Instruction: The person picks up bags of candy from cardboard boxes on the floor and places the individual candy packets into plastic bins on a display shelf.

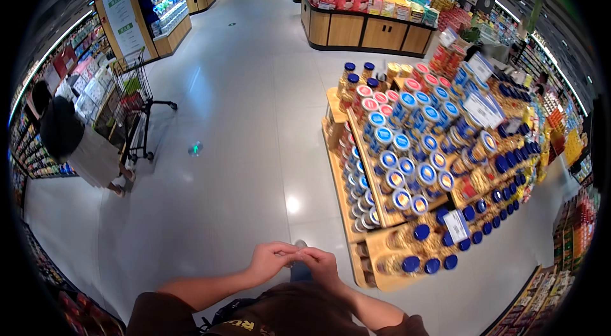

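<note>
In front of my body, low in the view, my left hand and my right hand meet at the fingertips. Both have bent, closed fingers. Whatever lies between them, if anything, is too small or hidden to make out. Beneath the hands part of my shoe and trouser leg shows on the floor. Closest to my right hand is a tiered wooden display stand, set apart from it. On the stand are many jars with blue lids, and tubs with blue-and-white tops stand higher up.
A pale tiled aisle runs ahead. At the left, a person stands by a shopping cart along the shelves. Farther off sits a wooden counter heaped with colourful packages. Price signs stick up from the jar stand.
</note>
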Action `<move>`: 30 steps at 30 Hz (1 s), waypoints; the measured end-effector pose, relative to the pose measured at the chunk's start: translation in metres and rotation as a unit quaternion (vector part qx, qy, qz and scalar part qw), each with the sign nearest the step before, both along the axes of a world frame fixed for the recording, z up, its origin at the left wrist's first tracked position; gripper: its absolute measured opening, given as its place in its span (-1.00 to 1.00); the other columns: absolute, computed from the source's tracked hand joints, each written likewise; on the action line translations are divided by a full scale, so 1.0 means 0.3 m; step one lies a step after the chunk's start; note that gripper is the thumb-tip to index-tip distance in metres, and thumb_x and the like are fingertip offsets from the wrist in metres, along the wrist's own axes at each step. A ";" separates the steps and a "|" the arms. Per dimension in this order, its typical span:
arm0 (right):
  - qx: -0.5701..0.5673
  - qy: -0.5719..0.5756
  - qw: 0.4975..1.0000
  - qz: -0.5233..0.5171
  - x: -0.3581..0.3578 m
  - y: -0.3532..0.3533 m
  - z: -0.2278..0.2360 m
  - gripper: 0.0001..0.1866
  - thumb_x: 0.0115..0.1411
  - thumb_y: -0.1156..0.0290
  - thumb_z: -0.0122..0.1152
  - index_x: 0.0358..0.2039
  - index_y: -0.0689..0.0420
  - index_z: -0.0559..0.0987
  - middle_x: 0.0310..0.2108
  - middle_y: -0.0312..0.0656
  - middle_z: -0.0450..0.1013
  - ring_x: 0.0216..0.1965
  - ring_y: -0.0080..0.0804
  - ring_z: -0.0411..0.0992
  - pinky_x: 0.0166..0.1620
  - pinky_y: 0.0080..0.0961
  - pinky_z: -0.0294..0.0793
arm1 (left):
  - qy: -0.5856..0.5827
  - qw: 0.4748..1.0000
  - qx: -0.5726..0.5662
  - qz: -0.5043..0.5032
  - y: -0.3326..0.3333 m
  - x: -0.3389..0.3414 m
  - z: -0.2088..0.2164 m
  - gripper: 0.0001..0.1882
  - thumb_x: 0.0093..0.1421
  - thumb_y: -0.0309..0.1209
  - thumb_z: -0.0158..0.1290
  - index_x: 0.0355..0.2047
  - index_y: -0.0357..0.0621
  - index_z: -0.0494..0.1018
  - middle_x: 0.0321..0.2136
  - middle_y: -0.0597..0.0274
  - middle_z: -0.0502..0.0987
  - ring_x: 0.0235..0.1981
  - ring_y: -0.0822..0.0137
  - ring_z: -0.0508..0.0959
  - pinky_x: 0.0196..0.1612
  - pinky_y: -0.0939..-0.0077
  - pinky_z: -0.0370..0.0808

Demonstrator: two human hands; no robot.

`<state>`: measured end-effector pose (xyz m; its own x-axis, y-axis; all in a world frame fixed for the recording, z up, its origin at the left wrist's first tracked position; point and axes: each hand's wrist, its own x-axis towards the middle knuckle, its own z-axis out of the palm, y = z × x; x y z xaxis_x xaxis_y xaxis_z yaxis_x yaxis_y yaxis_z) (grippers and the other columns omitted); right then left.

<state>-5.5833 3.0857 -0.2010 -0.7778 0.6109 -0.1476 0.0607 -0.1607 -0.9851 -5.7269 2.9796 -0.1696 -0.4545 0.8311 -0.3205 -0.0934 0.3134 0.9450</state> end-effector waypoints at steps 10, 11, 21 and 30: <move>-0.314 -0.059 0.931 0.179 -1.370 0.841 -0.029 -0.80 0.27 0.33 0.17 -0.22 0.20 0.60 -0.45 -0.38 0.40 -0.44 -0.64 0.28 -0.35 -0.64 0.28 | 0.444 0.878 0.177 0.017 0.700 -1.283 0.020 -0.82 0.14 -0.45 0.19 -0.23 -0.15 0.62 -0.20 0.10 0.64 -0.25 0.17 0.62 -0.15 0.35 0.51; -0.359 -0.043 0.913 0.188 -1.495 0.934 -0.077 -0.82 0.28 0.35 0.14 -0.22 0.19 0.58 -0.44 -0.37 0.39 -0.43 -0.61 0.29 -0.35 -0.63 0.29 | 0.434 0.884 0.172 0.008 0.793 -1.410 0.030 -0.80 0.15 -0.43 0.17 -0.19 -0.13 0.61 -0.17 0.16 0.63 -0.23 0.21 0.61 -0.12 0.34 0.49; -0.487 0.022 0.867 0.107 -2.605 1.782 0.020 -0.86 0.28 0.46 0.07 -0.17 0.18 0.46 -0.33 -0.33 0.39 -0.34 -0.54 0.32 -0.20 -0.52 0.38 | 0.315 0.921 0.179 -0.144 1.730 -2.669 0.038 -0.74 0.20 -0.37 0.10 -0.10 -0.04 0.58 -0.23 0.26 0.62 -0.22 0.20 0.54 -0.13 0.37 0.48; -0.525 0.005 0.848 0.073 -3.796 2.586 -0.111 -0.88 0.27 0.37 0.15 -0.26 0.13 0.52 -0.39 -0.34 0.40 -0.36 -0.55 0.31 -0.28 -0.62 0.31 | 0.483 0.813 0.224 -0.236 2.555 -3.924 -0.096 -0.74 0.14 -0.45 0.12 -0.13 0.00 0.56 -0.08 0.34 0.58 -0.20 0.24 0.57 -0.18 0.38 0.51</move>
